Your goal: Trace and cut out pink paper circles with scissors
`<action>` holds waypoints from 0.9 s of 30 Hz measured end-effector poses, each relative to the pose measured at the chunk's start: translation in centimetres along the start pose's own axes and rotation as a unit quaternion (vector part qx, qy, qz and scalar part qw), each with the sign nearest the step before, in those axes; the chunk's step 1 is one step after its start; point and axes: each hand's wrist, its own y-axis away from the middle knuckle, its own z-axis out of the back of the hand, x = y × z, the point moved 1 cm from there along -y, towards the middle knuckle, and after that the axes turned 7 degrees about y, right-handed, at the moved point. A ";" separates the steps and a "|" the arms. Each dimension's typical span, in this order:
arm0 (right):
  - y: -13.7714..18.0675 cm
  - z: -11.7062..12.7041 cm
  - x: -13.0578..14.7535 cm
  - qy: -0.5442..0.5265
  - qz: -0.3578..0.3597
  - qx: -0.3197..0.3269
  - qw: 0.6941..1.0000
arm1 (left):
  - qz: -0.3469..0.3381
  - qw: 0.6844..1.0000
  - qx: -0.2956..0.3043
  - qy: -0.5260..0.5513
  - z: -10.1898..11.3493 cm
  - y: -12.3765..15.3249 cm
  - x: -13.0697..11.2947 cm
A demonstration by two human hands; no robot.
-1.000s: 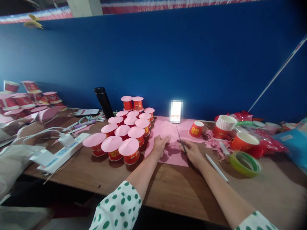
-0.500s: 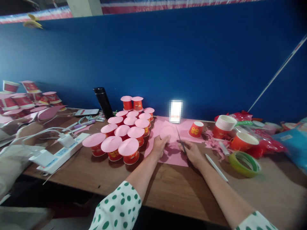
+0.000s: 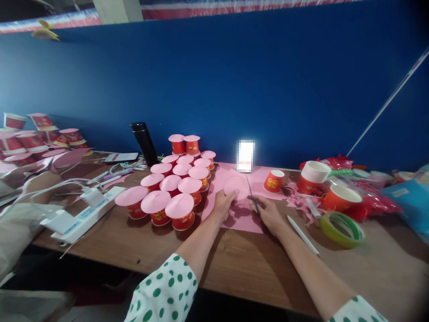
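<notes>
My left hand point(image 3: 224, 205) pinches a round piece of pink paper point(image 3: 234, 185) between thumb and fingers, above flat pink sheets point(image 3: 244, 226) on the table. Just to its right, my right hand point(image 3: 266, 212) is closed on a pair of scissors point(image 3: 254, 205), blades pointing away from me beside the paper's right edge. Left of my hands stand several red paper cups turned upside down, each topped with a pink paper disc point(image 3: 180, 205). A single red paper cup point(image 3: 274, 181) stands upside down on the pink sheets, beyond my right hand.
A lit phone point(image 3: 246, 156) stands against the blue partition point(image 3: 214, 85). On the right are stacked cups point(image 3: 314, 176), pink scraps point(image 3: 300, 201), a white pen point(image 3: 303, 235) and a tape roll point(image 3: 342, 229). A power strip point(image 3: 89, 214), black flask point(image 3: 144, 143) and another person's sleeve point(image 3: 23, 228) are left.
My hands, the paper and the scissors stay almost in place, with only a very slight shift. At the far left, the other person's hand and the cables near it have moved a little.
</notes>
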 end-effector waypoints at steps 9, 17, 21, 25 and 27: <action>-0.1 0.1 -0.1 0.023 0.010 -0.010 1.000 | 0.009 1.000 0.004 -0.015 0.0 0.1 -0.2; 0.1 0.1 0.1 0.003 0.004 -0.007 1.000 | 0.012 1.000 -0.003 -0.021 -0.1 0.1 -0.3; 0.0 0.1 0.0 0.006 0.006 -0.002 1.000 | 0.012 1.000 -0.014 -0.020 -0.2 0.1 -0.4; 0.0 0.1 -0.1 0.002 0.004 -0.002 1.000 | 0.010 1.000 -0.011 -0.013 -0.2 0.1 -0.3; 0.0 0.1 -0.2 0.000 0.001 -0.002 1.000 | 0.006 1.000 -0.006 -0.009 -0.1 0.1 -0.2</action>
